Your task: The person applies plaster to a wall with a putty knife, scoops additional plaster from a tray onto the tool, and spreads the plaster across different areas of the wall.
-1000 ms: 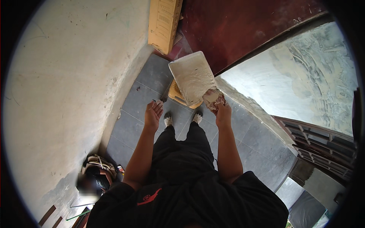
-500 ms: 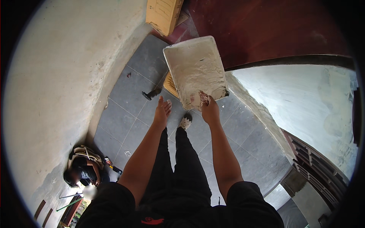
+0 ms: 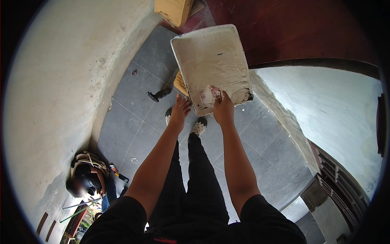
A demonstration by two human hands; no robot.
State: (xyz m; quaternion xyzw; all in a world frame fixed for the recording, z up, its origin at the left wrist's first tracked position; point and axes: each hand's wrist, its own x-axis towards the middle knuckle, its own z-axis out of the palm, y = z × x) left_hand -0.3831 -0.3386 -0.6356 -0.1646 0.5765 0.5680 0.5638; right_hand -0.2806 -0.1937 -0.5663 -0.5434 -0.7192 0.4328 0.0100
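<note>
A shallow, off-white rectangular tray [image 3: 221,57] smeared with pale paste lies beyond my hands. My right hand [image 3: 224,109] is closed at its near edge, gripping a pinkish-white, paste-smeared piece [image 3: 215,92] whose kind I cannot make out. My left hand [image 3: 178,114] is open beside the tray's near left corner, fingers apart and holding nothing. Whether it touches the rim I cannot tell. A yellow ridged thing [image 3: 180,83] shows partly under the tray's left side; the rest of it is hidden.
A dark object [image 3: 158,95] lies on the grey tiled floor [image 3: 126,110] left of the tray. A cardboard box [image 3: 174,11] stands at the far end. Walls rise on both sides. Another person [image 3: 87,181] sits low at the left, near tools [image 3: 119,174].
My left hand has moved right and forward to the tray's near left corner. The tray appears slightly farther up and larger in view. The other person's head and arm have shifted.
</note>
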